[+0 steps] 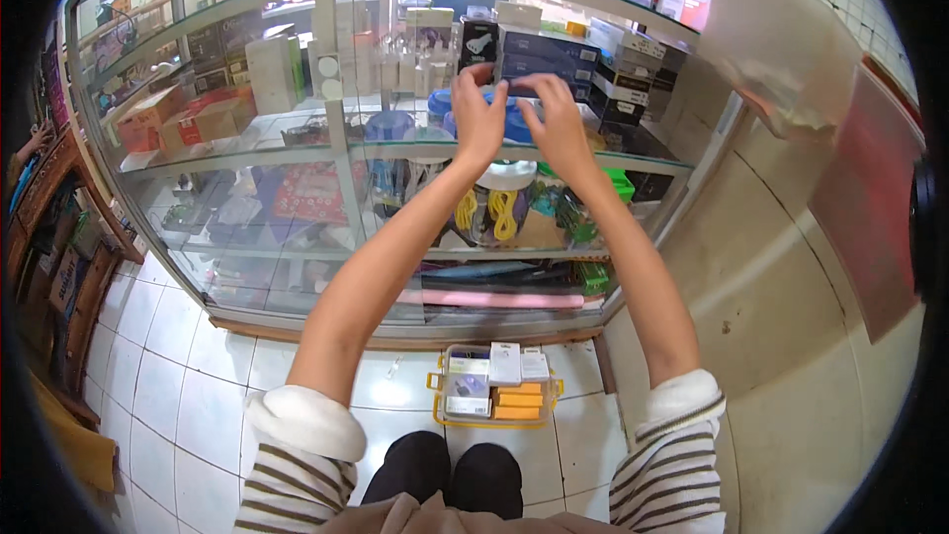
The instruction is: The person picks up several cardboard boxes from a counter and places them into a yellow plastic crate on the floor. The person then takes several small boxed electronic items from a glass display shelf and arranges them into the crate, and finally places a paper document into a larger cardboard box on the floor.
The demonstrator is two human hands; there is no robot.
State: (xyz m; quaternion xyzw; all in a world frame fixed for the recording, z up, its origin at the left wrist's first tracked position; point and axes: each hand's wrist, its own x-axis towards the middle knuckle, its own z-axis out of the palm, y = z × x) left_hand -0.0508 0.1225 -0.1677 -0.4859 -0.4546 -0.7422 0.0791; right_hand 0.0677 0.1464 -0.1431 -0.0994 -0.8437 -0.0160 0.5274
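Both my arms reach forward to the shelf of a glass display cabinet (341, 129). My left hand (479, 124) has its fingers curved and apart, the thumb pointing toward the other hand. Facing it, my right hand (560, 129) is bent at the knuckles with thumb and fingers apart. I make out nothing held in either hand. Just behind and between them is a blue lid (518, 127) of a container; whether my fingers touch it I cannot tell. Below the hands stands a clear jar with a white lid (507, 176), holding yellow cables (503, 216).
Stacked dark boxes (549, 49) stand behind the hands, with cardboard boxes (213, 117) at the left. On the tiled floor before my knees sits a clear bin with yellow handles (494, 423), holding small boxes. A wall (791, 267) rises at the right.
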